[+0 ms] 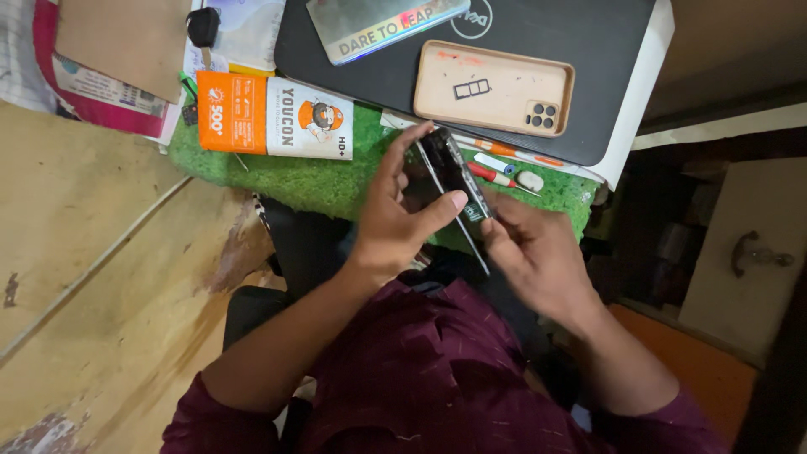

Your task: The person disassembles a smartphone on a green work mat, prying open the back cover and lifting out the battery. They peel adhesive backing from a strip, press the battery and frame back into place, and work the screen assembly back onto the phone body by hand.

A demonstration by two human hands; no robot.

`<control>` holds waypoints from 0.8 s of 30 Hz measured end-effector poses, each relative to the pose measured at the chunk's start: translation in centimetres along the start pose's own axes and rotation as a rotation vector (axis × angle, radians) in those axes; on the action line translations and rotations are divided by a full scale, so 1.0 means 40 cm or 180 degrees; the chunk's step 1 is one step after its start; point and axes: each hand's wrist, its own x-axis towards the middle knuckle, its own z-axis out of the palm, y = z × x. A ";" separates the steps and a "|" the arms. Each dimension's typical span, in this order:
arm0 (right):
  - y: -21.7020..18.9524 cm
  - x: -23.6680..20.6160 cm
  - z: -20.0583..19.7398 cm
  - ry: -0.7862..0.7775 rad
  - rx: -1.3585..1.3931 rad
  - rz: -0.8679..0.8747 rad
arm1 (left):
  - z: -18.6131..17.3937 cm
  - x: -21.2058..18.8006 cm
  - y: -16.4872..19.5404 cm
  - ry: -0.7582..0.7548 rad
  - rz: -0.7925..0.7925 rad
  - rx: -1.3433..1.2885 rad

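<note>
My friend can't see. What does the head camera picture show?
Two hands, left hand and right hand, hold a dark phone tilted on edge above a green mat. Behind lie a tan phone case on a black laptop.

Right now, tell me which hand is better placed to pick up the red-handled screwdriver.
Probably the right hand. It sits just below the red-handled screwdriver on the green mat and only pinches the phone's lower edge. The left hand wraps the phone, supporting it.

We see a glossy black glass phone point(450, 168), a rough green fibre mat point(319, 181), a matt tan plastic case point(492, 88) upper centre, and worn wood point(92, 244) at left.
</note>
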 end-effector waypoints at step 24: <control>-0.011 -0.017 0.005 0.0499 -0.1690 -0.0735 | 0.026 -0.028 -0.030 0.0082 0.0123 -0.0288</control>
